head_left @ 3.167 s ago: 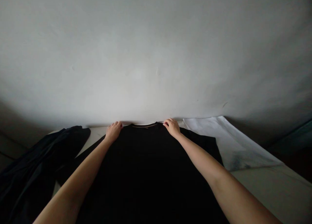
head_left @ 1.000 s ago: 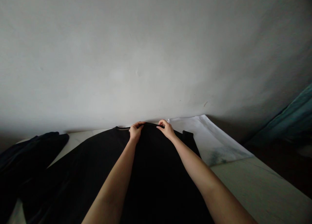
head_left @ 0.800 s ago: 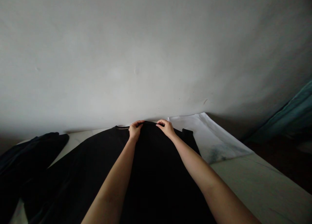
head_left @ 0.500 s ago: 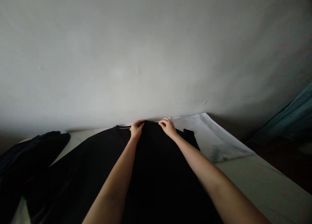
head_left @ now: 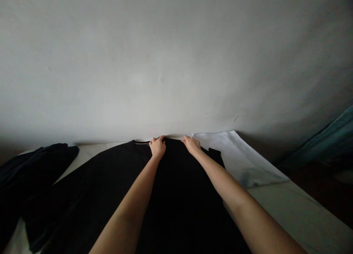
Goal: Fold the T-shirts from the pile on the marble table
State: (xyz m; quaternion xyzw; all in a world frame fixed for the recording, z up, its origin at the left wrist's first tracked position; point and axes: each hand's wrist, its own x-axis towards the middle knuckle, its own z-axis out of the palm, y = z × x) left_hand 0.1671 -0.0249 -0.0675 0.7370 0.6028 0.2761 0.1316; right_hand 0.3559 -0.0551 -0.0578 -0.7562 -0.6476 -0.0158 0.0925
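Note:
A black shirt (head_left: 182, 195) lies spread over the table, its neckline (head_left: 142, 142) at the far side near the wall. Just right of that neckline, my left hand (head_left: 158, 148) is closed on the shirt's far edge. My right hand (head_left: 191, 145) grips the same edge a little farther right, fingers curled over the cloth. A short piece of black cloth, seemingly a sleeve end (head_left: 214, 151), juts out to the right of my right hand. My forearms cover part of the shirt, and both sets of fingertips are partly hidden.
A grey-white wall (head_left: 176, 70) rises behind the pale marbled table (head_left: 298, 210). White cloth or paper (head_left: 228, 147) lies at the back right. Dark bunched clothing (head_left: 41, 162) sits on the left. Teal fabric (head_left: 328, 136) hangs at the right.
My left hand has turned so its back faces up, fingers over the shirt's edge. My right hand has opened its pinch loop and lowered onto the edge. The camera view has shifted slightly.

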